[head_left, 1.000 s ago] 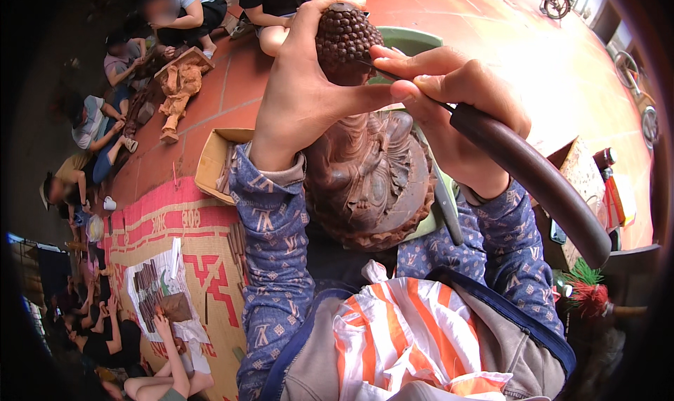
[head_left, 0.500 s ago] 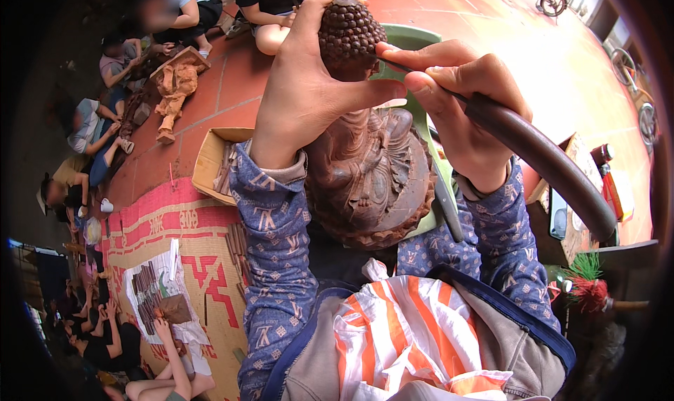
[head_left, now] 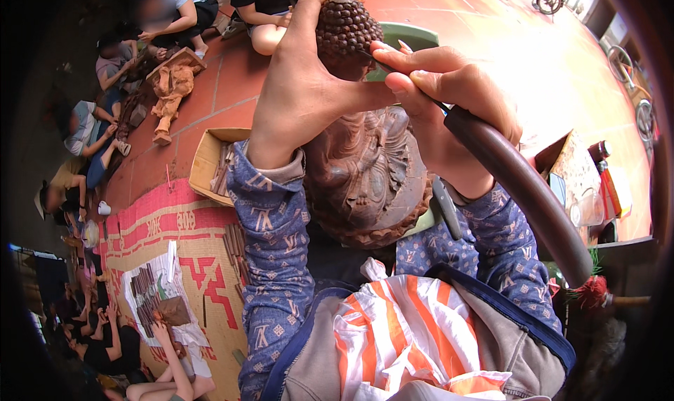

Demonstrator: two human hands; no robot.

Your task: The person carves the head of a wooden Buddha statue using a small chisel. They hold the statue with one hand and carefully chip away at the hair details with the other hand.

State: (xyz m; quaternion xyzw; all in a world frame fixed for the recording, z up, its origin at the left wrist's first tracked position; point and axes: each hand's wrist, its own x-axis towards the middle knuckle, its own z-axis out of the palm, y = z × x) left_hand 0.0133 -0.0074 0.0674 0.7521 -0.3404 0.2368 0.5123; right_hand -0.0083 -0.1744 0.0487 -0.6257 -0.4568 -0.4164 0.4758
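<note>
A dark brown carved statue [head_left: 372, 173] of a seated figure in draped robes rests upright in front of my lap. My left hand [head_left: 302, 85] is closed around its head, which has rows of small round curls, with the thumb stretched across below the face. The face is mostly hidden behind my fingers. My right hand [head_left: 467, 96] pinches a carving knife [head_left: 523, 180] near its thin dark blade, whose tip meets the head below the curls. The knife's long, dark, rounded handle runs back over my right forearm.
Behind the statue shows a green basin [head_left: 418, 35]. Another handled tool [head_left: 446, 208] lies beside the base. At left stand a box of tools [head_left: 203, 164] and a patterned mat [head_left: 196, 254] bearing tools. Several people sit farther left around a carved wooden figure [head_left: 170, 99].
The right hand has shifted slightly left and its grip has turned, so the handle's far end swings down and left. The left hand still holds the statue's head.
</note>
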